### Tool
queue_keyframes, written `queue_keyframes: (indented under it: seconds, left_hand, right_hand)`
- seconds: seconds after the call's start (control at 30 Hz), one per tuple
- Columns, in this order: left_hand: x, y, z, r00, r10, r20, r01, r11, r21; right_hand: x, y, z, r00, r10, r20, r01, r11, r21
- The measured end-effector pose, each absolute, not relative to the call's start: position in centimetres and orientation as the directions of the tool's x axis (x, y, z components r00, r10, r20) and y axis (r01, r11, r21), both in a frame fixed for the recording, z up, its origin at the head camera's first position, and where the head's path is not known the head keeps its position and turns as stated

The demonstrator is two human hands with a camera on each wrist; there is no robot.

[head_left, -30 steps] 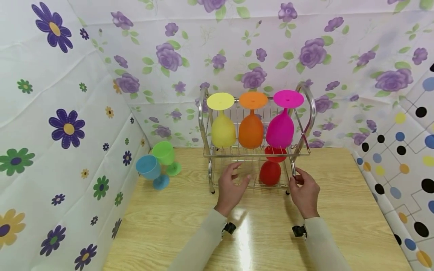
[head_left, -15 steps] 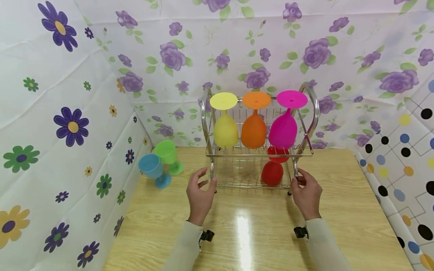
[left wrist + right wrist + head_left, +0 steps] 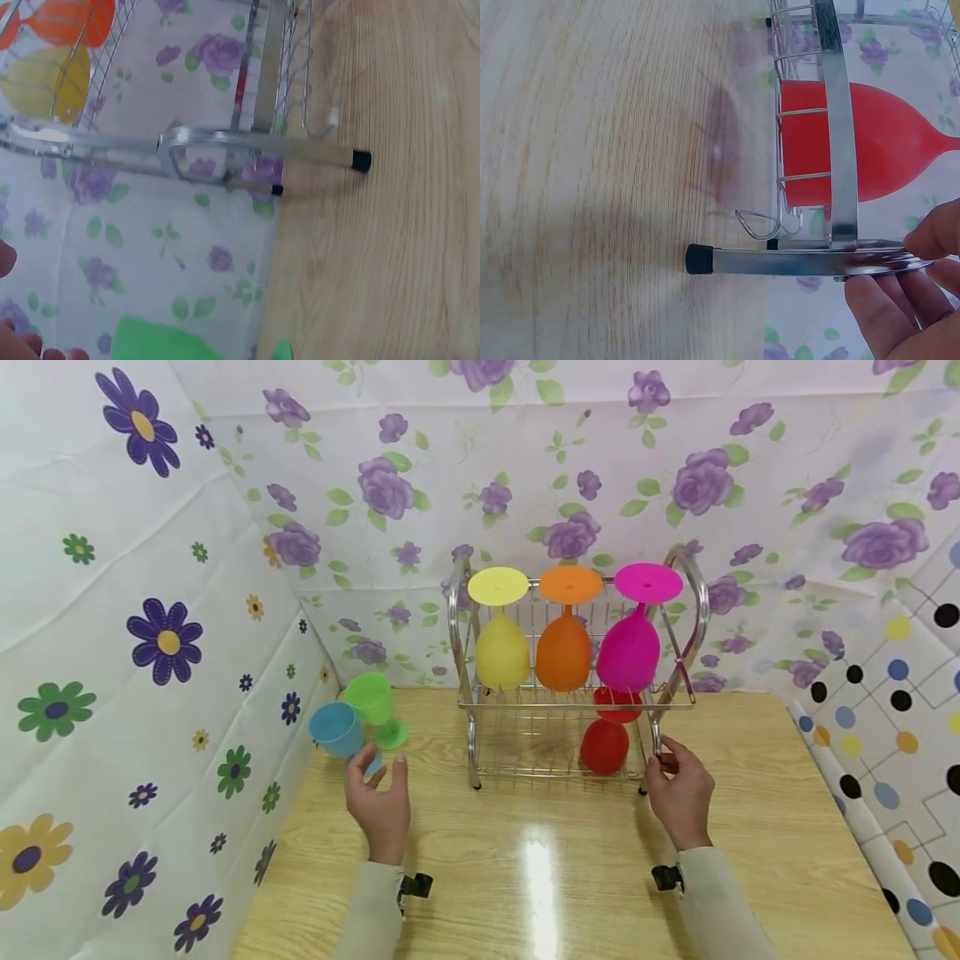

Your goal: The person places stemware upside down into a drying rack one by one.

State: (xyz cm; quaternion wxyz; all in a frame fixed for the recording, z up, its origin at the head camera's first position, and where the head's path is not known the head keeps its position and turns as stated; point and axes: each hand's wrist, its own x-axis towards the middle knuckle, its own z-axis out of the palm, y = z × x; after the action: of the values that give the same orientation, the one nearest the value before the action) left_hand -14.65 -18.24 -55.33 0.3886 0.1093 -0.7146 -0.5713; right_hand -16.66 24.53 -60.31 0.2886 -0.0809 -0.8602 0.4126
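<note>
My left hand is off the table at the left, fingers apart and slightly bent, holding nothing. It is in front of the blue goblet and partly covers its base. Just behind stands a green goblet. With thumb and fingers, my right hand grips the right side tube of a two-tier metal dish rack. Upside down on the upper tier are yellow, orange and magenta goblets. A red goblet hangs inverted on the lower tier, at its right end.
The rack stands on a wood-grain table against a cloth backdrop with purple roses. A flower-printed cloth covers the left side, a dotted one the right.
My left hand has moved left, from in front of the rack's lower tier, past its left leg, to the blue goblet. The right hand has stayed on the rack's right side.
</note>
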Motion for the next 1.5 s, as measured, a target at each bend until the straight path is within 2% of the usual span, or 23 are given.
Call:
queue_keyframes:
  seconds: [0.3, 0.47, 0.9, 1.5]
  left_hand:
    - [-15.2, -22.1, -56.7, -0.612, -0.740, 0.279, 0.170, 0.221, 0.960]
    - [-16.4, -23.4, -57.7, -0.623, -0.744, 0.240, 0.165, 0.175, 0.971]
    - [-19.3, -25.1, -59.7, -0.594, -0.768, 0.238, 0.158, 0.179, 0.971]
    - [-21.7, -26.2, -60.5, -0.596, -0.759, 0.262, 0.173, 0.197, 0.965]
  right_hand:
    - [-16.6, 24.8, -60.8, -0.817, 0.367, 0.445, -0.117, 0.651, -0.750]
    - [-16.6, 24.9, -60.6, -0.811, 0.368, 0.455, -0.125, 0.650, -0.749]
    - [-16.5, 24.7, -60.3, -0.823, 0.365, 0.435, -0.114, 0.644, -0.756]
    - [-16.6, 24.8, -60.3, -0.824, 0.367, 0.432, -0.102, 0.653, -0.750]
